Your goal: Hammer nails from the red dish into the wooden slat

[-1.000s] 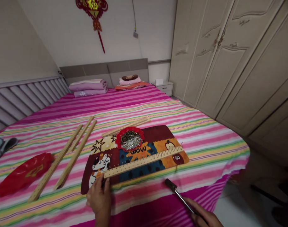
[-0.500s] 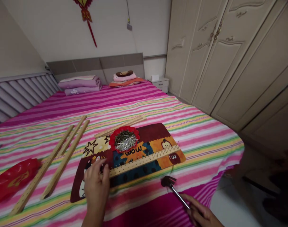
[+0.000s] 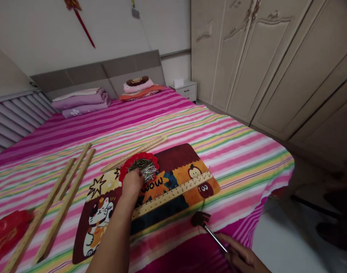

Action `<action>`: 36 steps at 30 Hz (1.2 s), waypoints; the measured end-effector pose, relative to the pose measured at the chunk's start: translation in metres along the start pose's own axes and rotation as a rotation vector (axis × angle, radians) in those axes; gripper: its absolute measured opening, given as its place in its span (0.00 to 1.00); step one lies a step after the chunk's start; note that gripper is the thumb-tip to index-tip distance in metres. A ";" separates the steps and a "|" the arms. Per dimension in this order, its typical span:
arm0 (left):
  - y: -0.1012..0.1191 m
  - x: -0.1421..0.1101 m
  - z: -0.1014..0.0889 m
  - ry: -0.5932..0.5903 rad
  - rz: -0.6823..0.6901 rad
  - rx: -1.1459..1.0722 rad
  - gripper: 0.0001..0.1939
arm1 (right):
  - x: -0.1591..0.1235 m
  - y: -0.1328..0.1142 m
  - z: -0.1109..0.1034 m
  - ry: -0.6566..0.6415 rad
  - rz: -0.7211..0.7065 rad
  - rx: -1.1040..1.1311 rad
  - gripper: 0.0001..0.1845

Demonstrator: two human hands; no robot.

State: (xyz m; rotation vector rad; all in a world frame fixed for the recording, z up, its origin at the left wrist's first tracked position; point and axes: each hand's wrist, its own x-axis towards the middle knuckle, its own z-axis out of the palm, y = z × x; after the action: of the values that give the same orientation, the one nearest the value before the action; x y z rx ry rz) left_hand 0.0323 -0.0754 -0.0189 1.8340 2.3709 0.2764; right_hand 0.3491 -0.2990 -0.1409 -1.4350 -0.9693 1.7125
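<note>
My left hand (image 3: pixel 133 181) reaches into a scalloped red bowl (image 3: pixel 122 175) of nails (image 3: pixel 147 169); its fingertips are hidden behind the hand and among the nails. My right hand (image 3: pixel 242 254), at the bottom right, is closed round the handle of a hammer (image 3: pixel 215 237), whose dark head hangs over the bed just in front of the mat. A drilled wooden strip (image 3: pixel 167 195) lies across the patterned mat (image 3: pixel 173 153). Several nails stand up from its right part, while the left part shows bare holes. My left forearm covers the strip's left end.
On the left, several wooden bars (image 3: pixel 63 212) lie on the striped bedspread (image 3: pixel 242 151) beside a red tray (image 3: pixel 8 235). Behind the bowl are more wooden strips (image 3: pixel 136 152). Folded bedding (image 3: pixel 82 101) rests near the headboard, and a wardrobe (image 3: pixel 264 68) stands on the right.
My left hand has moved from the strip's left end forward into the bowl of nails. The view has shifted a little. My right hand still holds the hammer in about the same place.
</note>
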 end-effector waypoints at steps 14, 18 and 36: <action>-0.030 -0.011 0.004 0.066 -0.228 -0.652 0.09 | 0.009 0.008 -0.016 -0.084 0.070 0.050 0.34; -0.032 -0.017 0.003 0.115 -0.255 -0.961 0.13 | 0.002 0.000 -0.002 -0.030 0.122 0.102 0.36; 0.002 -0.111 -0.011 0.096 -0.272 -1.516 0.25 | 0.004 0.003 0.006 -0.077 0.067 -0.037 0.43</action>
State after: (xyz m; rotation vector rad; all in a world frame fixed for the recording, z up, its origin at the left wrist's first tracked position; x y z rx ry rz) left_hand 0.0594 -0.1829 -0.0089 0.7207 1.4354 1.5454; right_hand 0.3422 -0.2979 -0.1443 -1.4488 -1.0087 1.8190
